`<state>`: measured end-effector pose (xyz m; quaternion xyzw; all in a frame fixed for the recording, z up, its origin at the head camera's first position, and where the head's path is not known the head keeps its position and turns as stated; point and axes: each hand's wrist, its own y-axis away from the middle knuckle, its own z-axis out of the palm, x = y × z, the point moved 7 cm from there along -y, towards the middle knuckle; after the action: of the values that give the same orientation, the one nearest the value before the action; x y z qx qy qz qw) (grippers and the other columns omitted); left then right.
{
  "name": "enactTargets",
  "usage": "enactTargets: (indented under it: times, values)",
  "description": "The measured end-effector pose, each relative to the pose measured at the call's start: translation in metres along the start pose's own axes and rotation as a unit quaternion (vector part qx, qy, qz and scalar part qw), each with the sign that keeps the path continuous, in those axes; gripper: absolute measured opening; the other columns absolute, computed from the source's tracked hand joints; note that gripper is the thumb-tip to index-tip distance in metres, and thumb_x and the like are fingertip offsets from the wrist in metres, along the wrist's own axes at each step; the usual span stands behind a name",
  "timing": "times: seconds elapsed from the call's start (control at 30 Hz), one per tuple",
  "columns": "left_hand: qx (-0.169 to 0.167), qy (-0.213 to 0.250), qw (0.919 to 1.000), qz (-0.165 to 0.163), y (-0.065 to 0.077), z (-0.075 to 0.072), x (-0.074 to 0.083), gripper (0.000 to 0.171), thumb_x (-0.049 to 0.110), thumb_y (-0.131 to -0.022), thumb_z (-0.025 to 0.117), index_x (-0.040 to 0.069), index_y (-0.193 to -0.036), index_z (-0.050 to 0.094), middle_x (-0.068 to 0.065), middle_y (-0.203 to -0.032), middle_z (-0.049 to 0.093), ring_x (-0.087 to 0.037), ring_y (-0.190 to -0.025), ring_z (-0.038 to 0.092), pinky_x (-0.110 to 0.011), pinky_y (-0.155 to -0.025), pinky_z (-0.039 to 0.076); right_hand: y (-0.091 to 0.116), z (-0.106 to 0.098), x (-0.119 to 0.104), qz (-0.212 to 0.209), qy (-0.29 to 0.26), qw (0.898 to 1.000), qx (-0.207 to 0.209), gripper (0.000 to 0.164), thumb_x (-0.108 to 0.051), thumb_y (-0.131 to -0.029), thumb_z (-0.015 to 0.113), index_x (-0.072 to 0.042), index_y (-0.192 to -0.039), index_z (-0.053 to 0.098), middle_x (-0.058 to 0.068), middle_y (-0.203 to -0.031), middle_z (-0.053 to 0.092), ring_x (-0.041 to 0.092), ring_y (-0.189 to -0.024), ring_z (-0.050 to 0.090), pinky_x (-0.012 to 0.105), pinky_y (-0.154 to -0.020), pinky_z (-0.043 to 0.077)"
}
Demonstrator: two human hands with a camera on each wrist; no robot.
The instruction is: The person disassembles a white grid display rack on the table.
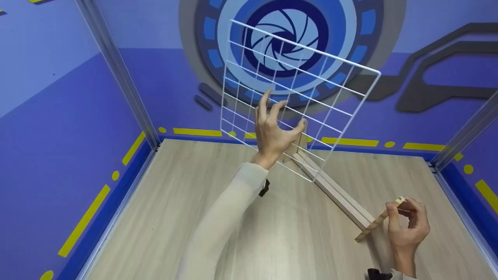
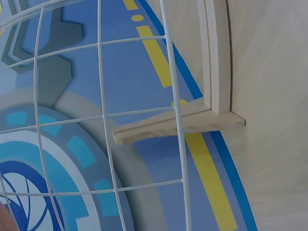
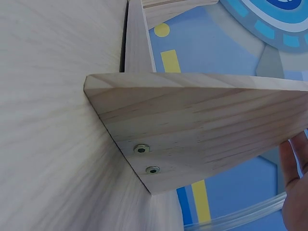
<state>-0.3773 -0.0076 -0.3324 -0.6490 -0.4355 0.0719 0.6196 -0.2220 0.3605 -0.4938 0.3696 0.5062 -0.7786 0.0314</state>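
In the head view a white wire grid panel (image 1: 330, 81) stands tilted above the tabletop. My left hand (image 1: 274, 130) holds it near its middle, fingers bent and spread at the wires; the exact contact is partly hidden. Beyond the grid's lower corner lies a wooden stand (image 1: 334, 190) of two long slats with an upright board at each end. My right hand (image 1: 408, 225) pinches the top of the near end board (image 3: 202, 120), whose face shows two bolt heads (image 3: 141, 148) in the right wrist view. Through the wires, the left wrist view shows the far end board (image 2: 207, 122).
The wood-grain tabletop (image 1: 186, 194) is bounded by blue printed walls (image 1: 155, 85) with yellow marks. Metal posts (image 1: 116, 66) rise at the corners.
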Motion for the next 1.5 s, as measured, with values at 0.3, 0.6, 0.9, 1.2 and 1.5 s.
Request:
enactTargets:
  times: [0.3, 0.6, 0.9, 1.2, 1.5]
  values:
    - [0.003, -0.022, 0.9996, -0.018, 0.003, -0.019, -0.021, 0.055, 0.046, -0.072, 0.085, 0.014, -0.114, 0.069, -0.013, -0.154, 0.040, -0.026, -0.131, 0.046, -0.037, -0.104, 0.044, 0.002, 0.000, 0.000, 0.003, 0.003, 1.000, 0.000, 0.037, 0.013, -0.074, 0.074, 0.021, -0.107, 0.062, 0.015, -0.089, 0.065, 0.014, -0.079, 0.064, 0.020, -0.074, 0.051]
    - [0.005, -0.040, 0.9990, -0.021, 0.002, -0.032, -0.035, 0.057, 0.050, -0.073, 0.082, 0.015, -0.116, 0.069, -0.012, -0.155, 0.040, -0.027, -0.139, 0.040, -0.043, -0.110, 0.039, -0.002, 0.000, 0.001, 0.002, -0.013, 1.000, 0.009, 0.037, 0.010, -0.075, 0.076, 0.019, -0.108, 0.062, 0.016, -0.089, 0.065, 0.014, -0.079, 0.064, 0.020, -0.075, 0.051]
    - [0.025, -0.066, 0.9971, -0.028, 0.009, -0.052, -0.056, 0.054, 0.046, -0.069, 0.085, 0.015, -0.112, 0.070, -0.012, -0.152, 0.044, -0.029, -0.121, 0.050, -0.042, -0.101, 0.040, 0.000, -0.002, 0.003, 0.002, -0.031, 0.999, 0.019, 0.037, 0.011, -0.074, 0.076, 0.020, -0.107, 0.062, 0.017, -0.088, 0.066, 0.015, -0.078, 0.065, 0.021, -0.074, 0.051]
    - [0.035, -0.087, 0.9941, -0.056, 0.021, -0.066, -0.080, 0.055, 0.044, -0.068, 0.087, 0.015, -0.112, 0.071, -0.010, -0.153, 0.044, -0.028, -0.118, 0.049, -0.044, -0.098, 0.039, 0.003, -0.002, 0.004, 0.010, -0.036, 0.999, 0.020, 0.037, 0.013, -0.073, 0.074, 0.020, -0.107, 0.062, 0.017, -0.089, 0.066, 0.016, -0.080, 0.065, 0.021, -0.075, 0.051]
    - [0.034, -0.105, 0.9911, -0.075, 0.032, -0.075, -0.099, 0.056, 0.044, -0.069, 0.087, 0.014, -0.113, 0.071, -0.010, -0.153, 0.044, -0.030, -0.118, 0.049, -0.046, -0.098, 0.039, 0.002, -0.001, 0.002, 0.011, -0.016, 1.000, 0.019, 0.038, 0.013, -0.073, 0.075, 0.020, -0.108, 0.062, 0.016, -0.089, 0.066, 0.015, -0.079, 0.065, 0.020, -0.075, 0.051]
